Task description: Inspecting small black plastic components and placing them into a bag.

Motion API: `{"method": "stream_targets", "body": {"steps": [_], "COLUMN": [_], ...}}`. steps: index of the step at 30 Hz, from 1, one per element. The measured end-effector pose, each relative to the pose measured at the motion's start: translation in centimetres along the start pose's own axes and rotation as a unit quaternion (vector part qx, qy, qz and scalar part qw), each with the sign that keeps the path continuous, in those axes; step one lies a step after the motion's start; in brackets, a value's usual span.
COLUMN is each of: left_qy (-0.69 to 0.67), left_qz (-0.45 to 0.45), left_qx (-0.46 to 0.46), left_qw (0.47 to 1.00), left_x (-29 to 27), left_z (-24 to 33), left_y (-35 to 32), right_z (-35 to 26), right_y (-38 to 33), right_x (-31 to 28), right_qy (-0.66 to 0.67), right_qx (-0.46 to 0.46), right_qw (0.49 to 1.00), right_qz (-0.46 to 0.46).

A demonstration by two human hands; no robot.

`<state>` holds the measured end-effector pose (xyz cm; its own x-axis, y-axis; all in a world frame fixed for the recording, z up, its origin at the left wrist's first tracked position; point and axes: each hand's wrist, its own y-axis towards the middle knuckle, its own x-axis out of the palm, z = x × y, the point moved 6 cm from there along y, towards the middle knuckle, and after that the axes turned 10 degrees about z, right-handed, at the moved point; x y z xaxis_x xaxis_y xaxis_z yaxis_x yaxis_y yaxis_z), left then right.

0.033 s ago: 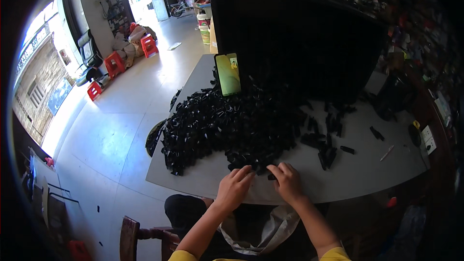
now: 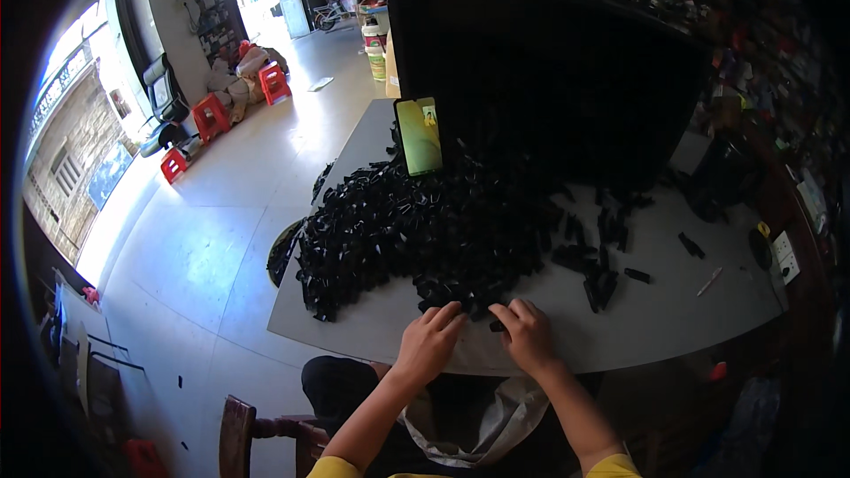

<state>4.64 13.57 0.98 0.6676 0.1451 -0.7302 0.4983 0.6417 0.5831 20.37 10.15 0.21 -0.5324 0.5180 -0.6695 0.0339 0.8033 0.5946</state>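
A large heap of small black plastic pieces [image 2: 398, 239] covers the middle of the grey table [image 2: 682, 319]. At the heap's near edge my left hand [image 2: 431, 341] has its fingers bent and pressed together. What its fingertips hold is too dark and small to make out. Beside it, a short gap to the right, my right hand [image 2: 529, 336] is closed with curled fingers. One small black piece [image 2: 498, 326] pokes out under those fingers. The two sets of fingertips point toward each other, with more dark pieces just beyond them.
A lit phone [image 2: 419, 137] stands upright behind the heap, before a big dark screen-like panel [image 2: 549, 80]. Loose black pieces [image 2: 600, 288] and a thin pen [image 2: 708, 281] lie to the right. A pale cloth [image 2: 482, 429] hangs below the table edge. A wooden chair [image 2: 237, 438] stands lower left.
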Motion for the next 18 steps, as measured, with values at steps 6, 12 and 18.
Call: {"method": "stream_targets", "body": {"steps": [6,12,18], "left_qy": [0.094,0.129,0.121], "left_qz": [-0.027,-0.076,-0.108], "left_qx": [0.031,0.065,0.095], "left_qw": [0.995,0.987,0.982], "left_x": [0.1,0.2,0.0], "left_z": [-0.8,-1.0,0.2], "left_y": [0.6,0.8,1.3], "right_z": [-0.2,0.0,-0.1], "right_y": [0.0,0.0,-0.3], "right_x": [0.4,0.6,0.4], "right_qy": [-0.022,-0.035,-0.042], "right_qx": [-0.021,-0.028,-0.010], "right_qw": [1.000,0.999,0.999], "right_qz": [-0.008,-0.005,0.005]}}
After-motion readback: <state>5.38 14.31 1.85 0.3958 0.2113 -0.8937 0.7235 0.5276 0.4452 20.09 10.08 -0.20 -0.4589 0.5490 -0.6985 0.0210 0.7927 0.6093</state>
